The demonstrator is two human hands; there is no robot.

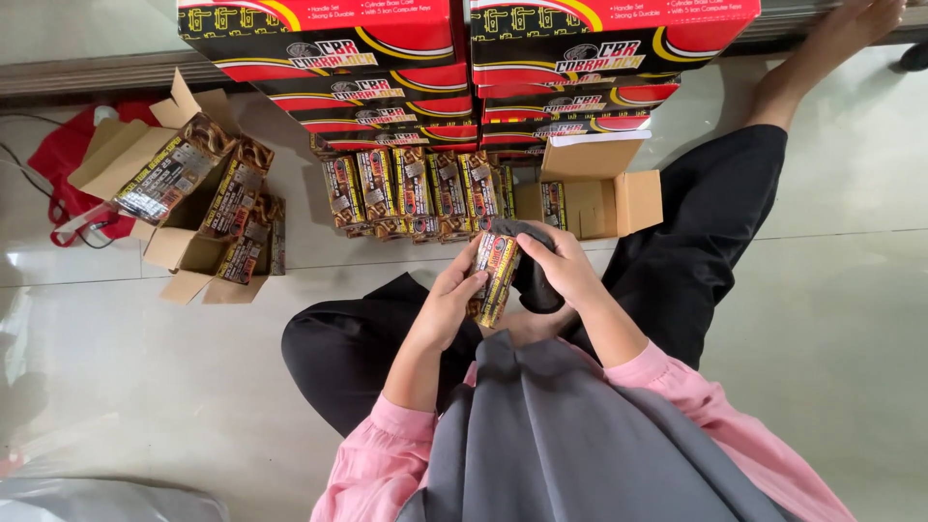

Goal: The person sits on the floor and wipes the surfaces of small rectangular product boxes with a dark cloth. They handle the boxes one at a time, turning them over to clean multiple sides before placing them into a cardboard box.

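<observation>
On your far left an open cardboard box (193, 246) holds upright packets. Your left hand (447, 304) grips a black-and-yellow packet (495, 278) over your lap, fingers curled round its left edge. Your right hand (561, 266) closes on its top, pressing a dark cloth (535, 280). Beyond, a packet row (416, 191) fronts red stacked cartons (406, 58) and a small open box (599, 188).

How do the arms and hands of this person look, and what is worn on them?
Both arms wear loose pink sleeves pushed up toward the elbows, so the forearms are bare. The left hand and right hand are bare too: no gloves, and no rings, watch or bracelets can be seen.
</observation>
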